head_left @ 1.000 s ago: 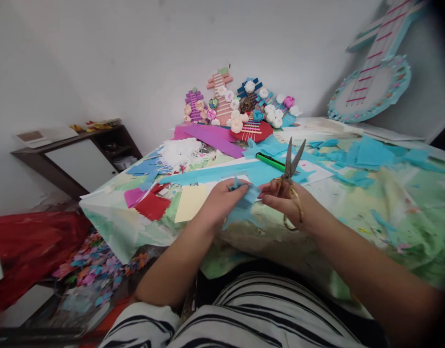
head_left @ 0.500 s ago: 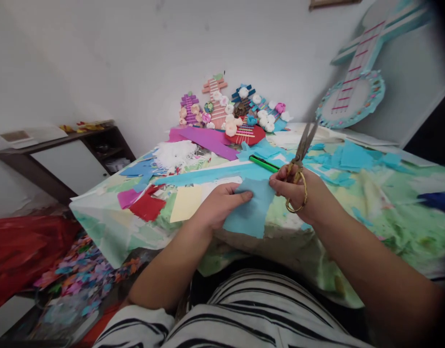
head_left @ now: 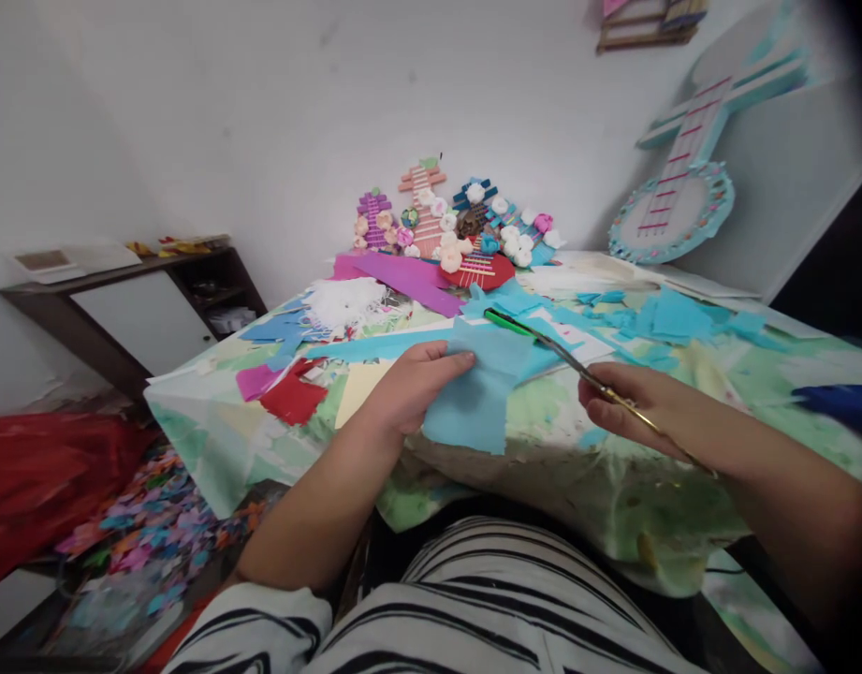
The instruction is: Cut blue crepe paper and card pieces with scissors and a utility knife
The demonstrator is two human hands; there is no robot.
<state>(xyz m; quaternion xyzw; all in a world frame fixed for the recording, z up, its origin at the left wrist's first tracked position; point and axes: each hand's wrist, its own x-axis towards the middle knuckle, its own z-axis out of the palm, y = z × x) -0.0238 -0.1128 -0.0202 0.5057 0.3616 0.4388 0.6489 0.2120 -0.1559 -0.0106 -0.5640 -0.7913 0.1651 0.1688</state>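
Left hand (head_left: 420, 388) on light-blue paper (head_left: 473, 402), right hand (head_left: 648, 412) on gold-handled scissors (head_left: 613, 394).
Left thumb and fingers pinch the paper, held up at center by the near edge of the table (head_left: 216, 407). Right fingers closed around the scissors, seen edge-on, tips pointing far left; blade gap can't tell. Farther back, 1 green tool (head_left: 504, 321); far left, white shreds (head_left: 346, 304).

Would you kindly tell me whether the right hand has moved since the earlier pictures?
Yes: judged against the green tool lying beyond it, the right hand has shifted rightward, farther from that tool.
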